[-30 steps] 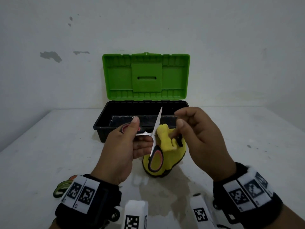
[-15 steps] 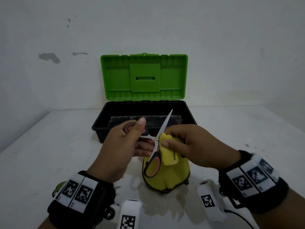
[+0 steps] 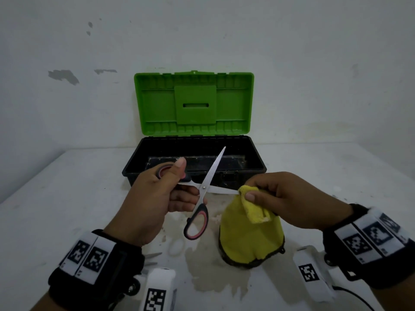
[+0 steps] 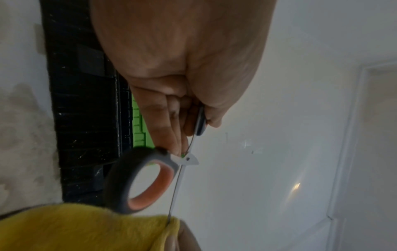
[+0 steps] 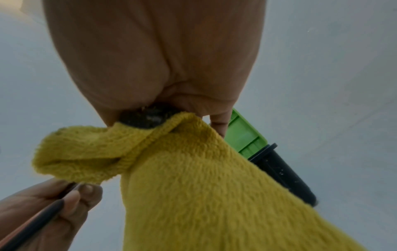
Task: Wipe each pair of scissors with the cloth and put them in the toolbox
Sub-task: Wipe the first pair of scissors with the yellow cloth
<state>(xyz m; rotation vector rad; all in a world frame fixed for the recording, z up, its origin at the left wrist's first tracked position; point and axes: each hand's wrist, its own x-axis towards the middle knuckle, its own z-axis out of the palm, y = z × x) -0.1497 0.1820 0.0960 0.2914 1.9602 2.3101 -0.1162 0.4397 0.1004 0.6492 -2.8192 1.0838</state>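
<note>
My left hand (image 3: 157,194) grips one handle loop of a pair of grey-and-pink scissors (image 3: 203,194), held spread wide above the table. The free loop (image 4: 139,183) hangs down; one blade points up toward the toolbox. My right hand (image 3: 276,198) pinches a fold of the yellow cloth (image 3: 249,234) around the tip of the other blade, which runs sideways. The rest of the cloth (image 5: 214,195) drapes down to the table. Behind stands the black toolbox (image 3: 256,170) with its green lid (image 3: 194,104) upright.
Blade tips of another pair of scissors (image 3: 152,257) show on the table behind my left wrist. A damp stain (image 3: 215,274) spreads on the white table below the cloth. A white wall rises right behind the toolbox.
The right hand has slid the cloth rightward along the blade from the pivot to its tip. The scissors have spread wider, and the left hand has held its place.
</note>
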